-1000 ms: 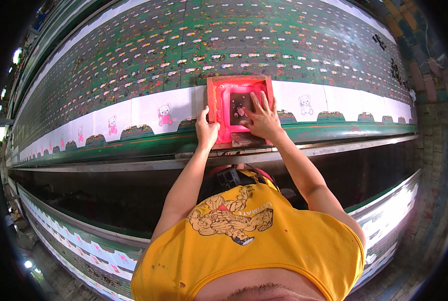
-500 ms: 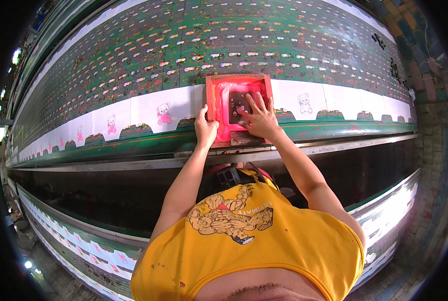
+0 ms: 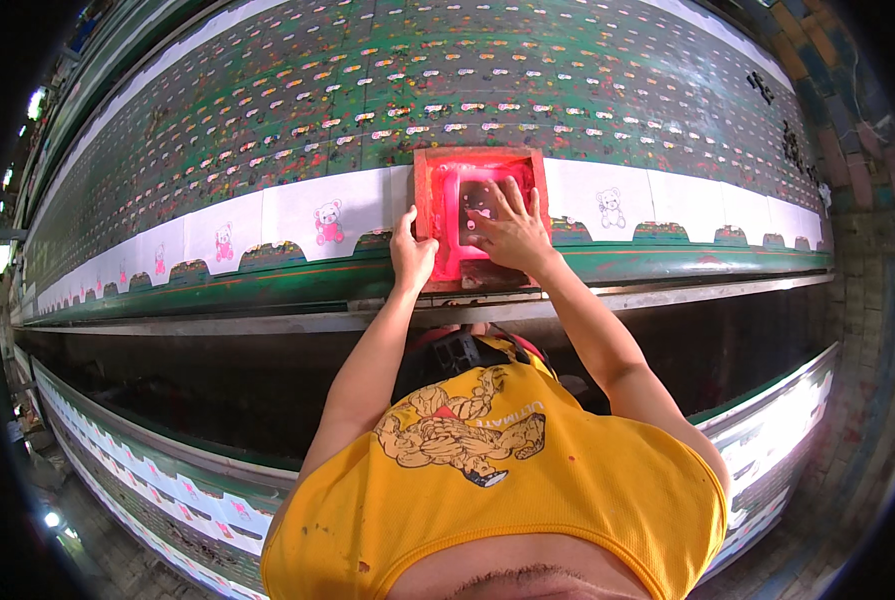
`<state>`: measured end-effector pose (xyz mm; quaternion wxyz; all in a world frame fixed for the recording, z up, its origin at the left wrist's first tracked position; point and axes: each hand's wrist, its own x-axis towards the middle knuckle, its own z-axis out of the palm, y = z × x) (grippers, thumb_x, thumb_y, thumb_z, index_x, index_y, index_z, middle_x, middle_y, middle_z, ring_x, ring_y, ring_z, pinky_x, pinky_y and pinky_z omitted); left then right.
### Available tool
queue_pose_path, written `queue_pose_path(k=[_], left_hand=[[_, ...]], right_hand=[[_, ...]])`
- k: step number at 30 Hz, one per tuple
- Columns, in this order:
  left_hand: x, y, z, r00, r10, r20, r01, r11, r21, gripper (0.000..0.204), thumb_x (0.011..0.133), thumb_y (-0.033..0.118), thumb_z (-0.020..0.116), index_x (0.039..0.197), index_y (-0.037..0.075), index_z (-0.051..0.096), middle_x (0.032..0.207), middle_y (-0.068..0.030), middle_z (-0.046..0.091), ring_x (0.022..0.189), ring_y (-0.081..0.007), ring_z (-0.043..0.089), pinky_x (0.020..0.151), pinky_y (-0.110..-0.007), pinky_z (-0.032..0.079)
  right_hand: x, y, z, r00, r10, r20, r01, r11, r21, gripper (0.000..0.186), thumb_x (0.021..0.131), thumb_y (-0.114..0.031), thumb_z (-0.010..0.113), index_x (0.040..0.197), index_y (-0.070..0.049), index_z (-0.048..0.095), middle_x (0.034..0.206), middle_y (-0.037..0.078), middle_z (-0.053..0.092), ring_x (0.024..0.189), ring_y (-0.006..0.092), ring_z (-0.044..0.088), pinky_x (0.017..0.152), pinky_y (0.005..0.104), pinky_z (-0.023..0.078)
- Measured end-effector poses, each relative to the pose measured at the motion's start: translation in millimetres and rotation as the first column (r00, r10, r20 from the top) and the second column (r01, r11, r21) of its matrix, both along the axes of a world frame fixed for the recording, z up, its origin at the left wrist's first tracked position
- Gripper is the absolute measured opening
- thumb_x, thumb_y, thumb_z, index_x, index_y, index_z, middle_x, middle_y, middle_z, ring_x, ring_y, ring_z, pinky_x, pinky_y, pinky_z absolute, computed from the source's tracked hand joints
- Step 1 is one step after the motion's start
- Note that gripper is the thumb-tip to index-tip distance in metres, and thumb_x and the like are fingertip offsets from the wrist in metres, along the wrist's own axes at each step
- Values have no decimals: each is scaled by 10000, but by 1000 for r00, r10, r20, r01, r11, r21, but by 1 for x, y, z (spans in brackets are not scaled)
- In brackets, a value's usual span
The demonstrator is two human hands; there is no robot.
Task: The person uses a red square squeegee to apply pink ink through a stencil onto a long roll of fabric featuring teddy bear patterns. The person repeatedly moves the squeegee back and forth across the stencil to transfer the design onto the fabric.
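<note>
A small screen-printing frame (image 3: 422,200), smeared red and pink, lies over the row of white fabric pieces on the table's near edge. My left hand (image 3: 413,252) is closed round its left side, thumb toward the inside. Inside the frame, pink ink rings a dark mesh window (image 3: 475,205) with a small light motif. My right hand (image 3: 512,235) spreads its fingers over the right part of this window, thumb pointing left; whether the fingertips press on the mesh I cannot tell. At the frame's near end lies a stained brownish piece (image 3: 487,277), partly hidden by my right hand.
White fabric pieces (image 3: 357,205) with bear prints run left; those there show pink, while the bear (image 3: 610,207) on the right is outline only. The long green table (image 3: 297,90) carries rows of small marks. A metal rail (image 3: 667,293) edges it. Another printing table (image 3: 157,480) stands behind me.
My right hand has shifted slightly left over the mesh, its fingers a little closer together. My left hand keeps its hold on the frame. The view has moved very slightly.
</note>
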<state>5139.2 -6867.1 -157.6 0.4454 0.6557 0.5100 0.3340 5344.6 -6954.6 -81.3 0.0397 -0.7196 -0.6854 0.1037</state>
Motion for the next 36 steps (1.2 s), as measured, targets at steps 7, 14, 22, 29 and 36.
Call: queue_pose_path(k=[7, 14, 22, 29, 36], left_hand=[[0, 0, 2, 999, -7, -33, 9, 998, 64, 654, 686, -57, 679, 1332, -57, 572, 1374, -244, 621, 1290, -382, 594, 1087, -421, 478], [1, -1, 3, 1000, -9, -6, 9, 999, 42, 653, 683, -65, 674, 1329, -54, 576, 1371, -246, 623, 1295, -388, 587, 1097, -426, 471], [0, 0, 1, 1000, -6, -8, 6, 1000, 23, 653, 691, -73, 672, 1336, -54, 576, 1369, -254, 624, 1295, -384, 591, 1086, -419, 479], [0, 0, 3, 1000, -14, -7, 14, 999, 38, 651, 701, -75, 665, 1344, -65, 569, 1369, -276, 621, 1267, -384, 616, 1063, -411, 491], [0, 1, 6, 1000, -21, 10, 21, 1000, 13, 646, 704, -71, 662, 1343, -69, 568, 1351, -279, 634, 1267, -385, 617, 1061, -413, 493]], right_hand=[[0, -2, 1, 1000, 11, -13, -12, 998, -62, 525, 941, -614, 598, 1379, -329, 658, 1713, 124, 185, 1583, 421, 82, 1193, 749, 124], [11, -6, 3, 999, -50, 16, 50, 999, 0, 474, 942, -509, 643, 1385, -341, 650, 1709, 145, 181, 1585, 420, 78, 1222, 692, 142], [43, -49, -10, 951, -305, 55, 295, 946, 135, 571, 981, -436, 615, 1478, -162, 546, 1668, 186, 263, 1560, 418, 186, 1201, 670, 220], [31, -86, 12, 953, -303, 17, 298, 944, 141, 470, 967, -421, 638, 1244, -42, 667, 1542, 199, 443, 1504, 390, 309, 1167, 642, 290], [-9, -92, 24, 941, 63, -334, 28, 965, 261, 426, 797, -235, 816, 1154, -36, 697, 1229, 151, 652, 1165, 355, 611, 1017, 481, 490]])
